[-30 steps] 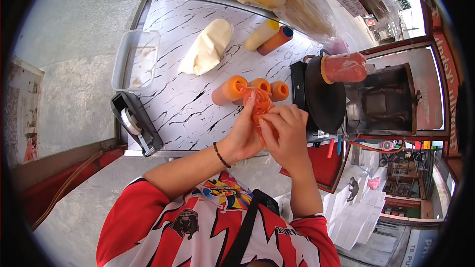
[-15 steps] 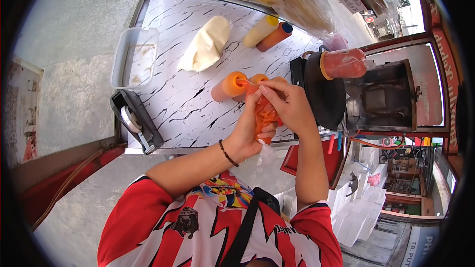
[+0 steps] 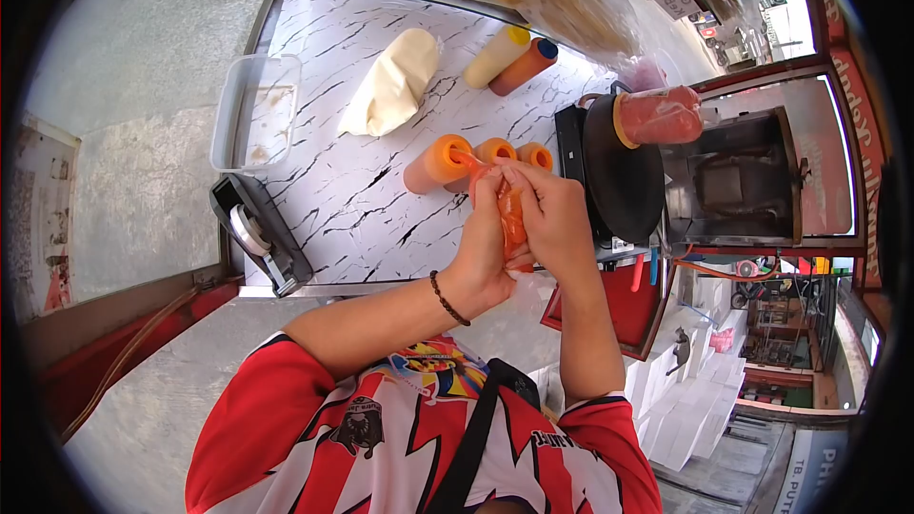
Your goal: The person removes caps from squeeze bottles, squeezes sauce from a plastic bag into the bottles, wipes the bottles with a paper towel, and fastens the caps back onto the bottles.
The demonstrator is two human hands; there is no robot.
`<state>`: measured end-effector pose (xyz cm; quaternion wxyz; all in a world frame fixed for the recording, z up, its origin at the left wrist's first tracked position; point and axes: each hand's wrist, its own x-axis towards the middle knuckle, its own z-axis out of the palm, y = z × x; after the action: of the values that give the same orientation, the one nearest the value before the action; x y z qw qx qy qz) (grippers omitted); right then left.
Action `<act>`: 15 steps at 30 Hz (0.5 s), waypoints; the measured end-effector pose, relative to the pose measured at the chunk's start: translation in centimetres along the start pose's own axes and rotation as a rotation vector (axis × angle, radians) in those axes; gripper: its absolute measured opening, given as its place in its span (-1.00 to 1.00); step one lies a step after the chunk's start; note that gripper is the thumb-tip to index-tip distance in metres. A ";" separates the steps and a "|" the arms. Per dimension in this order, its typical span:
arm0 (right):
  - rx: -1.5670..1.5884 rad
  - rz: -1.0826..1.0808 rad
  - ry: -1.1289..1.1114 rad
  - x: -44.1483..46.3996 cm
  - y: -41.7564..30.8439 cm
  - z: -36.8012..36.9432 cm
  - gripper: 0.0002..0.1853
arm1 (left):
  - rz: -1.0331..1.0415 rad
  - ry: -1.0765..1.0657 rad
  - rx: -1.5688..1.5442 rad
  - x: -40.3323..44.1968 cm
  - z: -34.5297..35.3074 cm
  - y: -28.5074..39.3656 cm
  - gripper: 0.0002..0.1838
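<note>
Both hands grip a clear plastic bag of orange-red sauce (image 3: 514, 219). My left hand (image 3: 481, 252) wraps its lower side, and my right hand (image 3: 552, 214) pinches it near the top. The bag's narrow end points into the mouth of an orange-topped squeeze bottle (image 3: 446, 162), which stands open on the counter. Beside it are a second open orange bottle (image 3: 495, 150) and a third (image 3: 535, 155), partly hidden behind my hands.
On the marbled counter (image 3: 333, 219) lie a cream-coloured bag (image 3: 395, 81), a yellow-capped bottle (image 3: 497, 57) and a blue-capped bottle (image 3: 524, 67). A clear tub (image 3: 257, 114) and a tape dispenser (image 3: 257, 233) sit left. A black round pan (image 3: 624, 171) stands right, a red-filled bottle (image 3: 662, 116) over it.
My right hand has moved down and closed further around the sauce bag. The bag looks narrower, and the third orange bottle now shows. The view has shifted slightly.
</note>
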<state>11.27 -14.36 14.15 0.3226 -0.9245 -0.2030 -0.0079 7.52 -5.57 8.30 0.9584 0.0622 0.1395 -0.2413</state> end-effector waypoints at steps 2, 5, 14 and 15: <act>-0.027 -0.030 0.012 -0.1 0.2 0.2 -0.72 | 0.000 0.028 0.019 -0.1 0.1 0.0 -0.47; -0.062 -0.028 0.008 -0.5 0.2 0.4 -0.73 | -0.004 0.067 0.055 -0.3 0.1 -0.1 -0.42; -0.097 -0.097 0.065 -0.6 0.2 1.0 -0.76 | 0.002 0.033 0.011 -0.5 0.0 -0.1 -0.42; -0.104 -0.103 0.069 -0.6 0.3 1.0 -0.76 | 0.006 0.044 -0.005 -0.6 0.3 0.0 -0.46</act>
<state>10.66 -14.17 13.10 0.2800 -0.9275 -0.2385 -0.0671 7.01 -5.36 8.73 0.9560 0.0656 0.1608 -0.2365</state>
